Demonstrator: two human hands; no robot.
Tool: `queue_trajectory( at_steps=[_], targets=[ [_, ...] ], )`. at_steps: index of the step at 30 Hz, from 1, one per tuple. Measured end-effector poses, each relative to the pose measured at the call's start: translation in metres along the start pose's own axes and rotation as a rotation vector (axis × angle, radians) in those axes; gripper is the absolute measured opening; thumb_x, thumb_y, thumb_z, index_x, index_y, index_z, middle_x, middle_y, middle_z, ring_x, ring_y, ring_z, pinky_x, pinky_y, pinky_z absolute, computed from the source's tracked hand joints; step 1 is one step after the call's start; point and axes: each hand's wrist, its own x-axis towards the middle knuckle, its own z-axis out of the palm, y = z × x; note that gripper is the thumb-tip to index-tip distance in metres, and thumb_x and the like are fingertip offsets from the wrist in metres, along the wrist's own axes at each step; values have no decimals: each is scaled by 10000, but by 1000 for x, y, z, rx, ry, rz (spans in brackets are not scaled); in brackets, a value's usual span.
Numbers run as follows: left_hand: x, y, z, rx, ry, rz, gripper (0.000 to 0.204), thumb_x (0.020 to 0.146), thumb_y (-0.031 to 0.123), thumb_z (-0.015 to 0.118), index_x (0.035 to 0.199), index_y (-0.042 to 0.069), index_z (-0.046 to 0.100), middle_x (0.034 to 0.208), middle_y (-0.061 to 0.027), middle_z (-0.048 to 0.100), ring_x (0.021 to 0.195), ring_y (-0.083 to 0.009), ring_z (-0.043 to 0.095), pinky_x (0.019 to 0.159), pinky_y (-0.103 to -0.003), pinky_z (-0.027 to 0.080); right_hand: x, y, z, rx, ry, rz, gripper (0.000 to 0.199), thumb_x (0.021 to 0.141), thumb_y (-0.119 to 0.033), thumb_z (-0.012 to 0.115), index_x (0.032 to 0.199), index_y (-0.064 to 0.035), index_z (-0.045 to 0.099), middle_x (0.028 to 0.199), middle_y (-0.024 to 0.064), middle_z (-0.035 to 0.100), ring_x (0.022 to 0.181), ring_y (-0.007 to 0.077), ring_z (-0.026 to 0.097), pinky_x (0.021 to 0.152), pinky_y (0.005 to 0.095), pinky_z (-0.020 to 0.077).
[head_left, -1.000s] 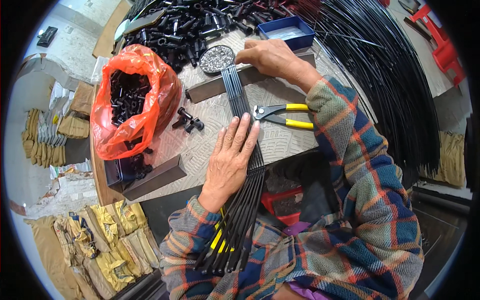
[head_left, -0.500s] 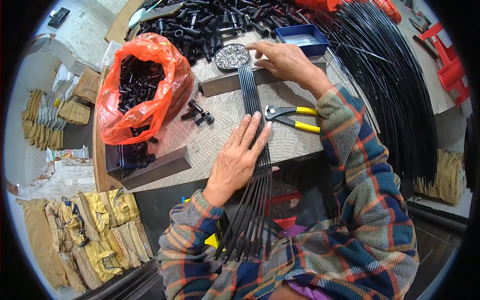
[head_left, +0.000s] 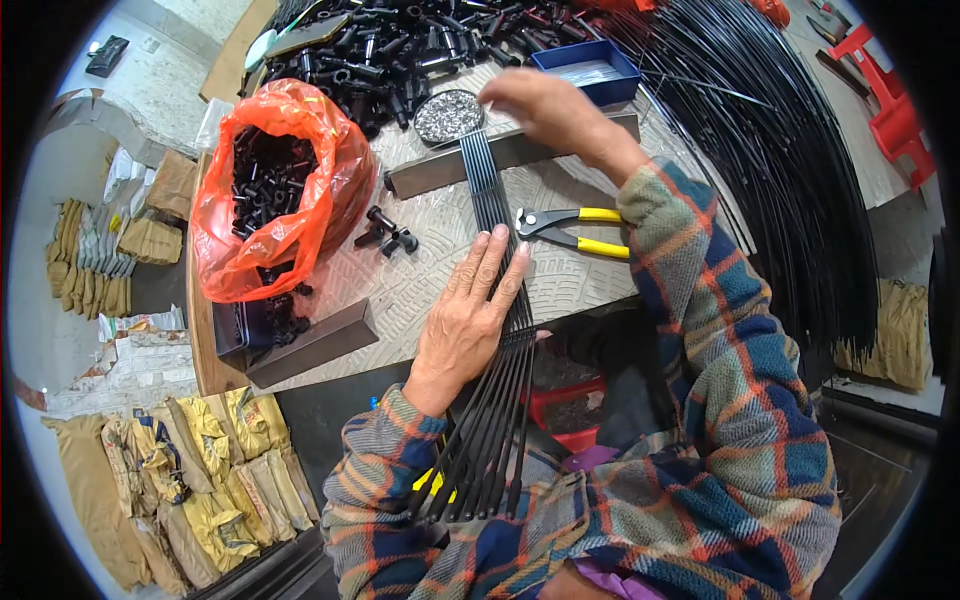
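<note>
My left hand (head_left: 463,318) lies over a row of thin black rods (head_left: 484,205), its fingers stretched along them. What looks like its thumb tip shows past the rods' other side, so they seem held between thumb and fingers. Blue-grey far ends of the rods rest across a dark metal bar (head_left: 425,175); the thicker near ends hang over the table edge toward my lap. My right hand (head_left: 565,118) is raised and blurred just right of a round dish of small silvery bits (head_left: 448,117); whether it holds anything cannot be made out. End-cutting pincers (head_left: 575,230) with yellow handles lie right of the rods.
An orange plastic bag (head_left: 345,150) full of black parts stands left, with a few loose black parts (head_left: 385,232) beside it. A metal angle piece (head_left: 315,345) lies at the front edge. Behind are a blue box (head_left: 610,85) and heaped black parts (head_left: 375,50); long black rods (head_left: 760,150) fill the right.
My right hand has lifted slightly and is now blurred beside the dish. My left hand stays on the rods. The whole view has shifted a little.
</note>
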Motion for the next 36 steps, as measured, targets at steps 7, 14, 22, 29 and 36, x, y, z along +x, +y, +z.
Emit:
queue_trajectory(
  at_steps=[7, 14, 22, 29, 36],
  targets=[
    [2, -1, -5, -28, -20, -4, 877, 688, 541, 601, 1328, 17, 309, 1388, -158, 285, 1288, -329, 260, 1027, -428, 264, 14, 73, -69, -389, -454, 446, 154, 691, -177, 602, 831, -144, 656, 808, 74, 636, 803, 260, 609, 681, 366, 481],
    [-9, 6, -4, -72, 2, 2, 874, 673, 561, 617, 1292, -6, 370, 1353, -171, 344, 1263, -336, 310, 1011, -425, 292, 10, 79, -69, -534, -290, 166, 97, 684, -156, 613, 768, -118, 643, 791, 73, 614, 800, 267, 604, 664, 375, 483],
    [-10, 5, 0, -62, 12, 3, 893, 666, 585, 611, 1288, -11, 376, 1343, -178, 356, 1258, -338, 320, 1012, -413, 299, 12, 81, -70, -424, -524, 272, 125, 658, -149, 641, 770, -104, 610, 783, 70, 584, 772, 272, 588, 627, 372, 457],
    [-10, 3, 1, -36, 29, 16, 891, 672, 587, 606, 1280, -24, 380, 1334, -192, 362, 1257, -338, 322, 1015, -404, 298, 13, 82, -70, -479, -558, 270, 110, 657, -149, 630, 762, -119, 618, 724, 57, 606, 750, 255, 595, 624, 356, 465],
    [-10, 3, 2, -46, 41, 26, 876, 679, 583, 604, 1270, -28, 392, 1325, -201, 371, 1244, -353, 338, 1007, -414, 307, 11, 79, -73, -420, -289, 302, 122, 772, -202, 563, 863, -155, 630, 829, 56, 635, 823, 257, 607, 658, 376, 484]
  ],
)
